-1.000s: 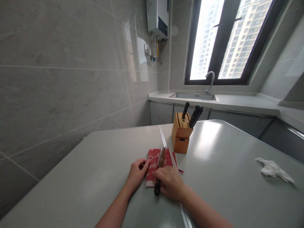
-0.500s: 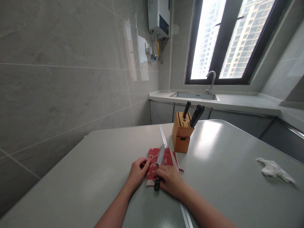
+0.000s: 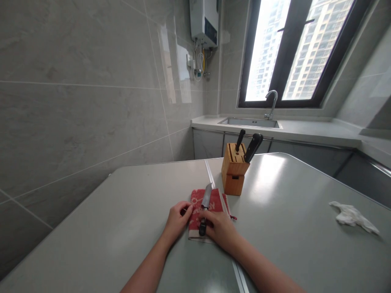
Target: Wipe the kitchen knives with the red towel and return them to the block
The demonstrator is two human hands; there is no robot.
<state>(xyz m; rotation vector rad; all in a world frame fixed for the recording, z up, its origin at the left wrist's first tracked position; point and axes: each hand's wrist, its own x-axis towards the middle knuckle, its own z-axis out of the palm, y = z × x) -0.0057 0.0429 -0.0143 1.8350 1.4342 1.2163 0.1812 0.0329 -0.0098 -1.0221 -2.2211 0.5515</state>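
Observation:
A folded red towel [image 3: 198,197] with pale lettering and pale edges lies on the table. On top of it rests a knife [image 3: 207,196] with a black handle, its blade pointing away from me. My right hand [image 3: 221,228] is closed round the handle, fingers over it from the right, and covers part of the towel. At the towel's left edge, my left hand [image 3: 179,219] has its thumb and fingertips pressed together on the cloth. Just beyond the towel stands a wooden knife block [image 3: 234,185] with black-handled knives in its slots.
The pale table [image 3: 128,219] has a metal strip running along its middle seam. A crumpled white tissue [image 3: 352,217] lies on the right side. Behind are a counter with a sink [image 3: 250,123] and faucet [image 3: 273,103], and a tiled wall [image 3: 91,122] on the left.
The knife has shifted slightly away from me along the towel, with my right hand still on its handle. My left hand stays at the towel's left edge.

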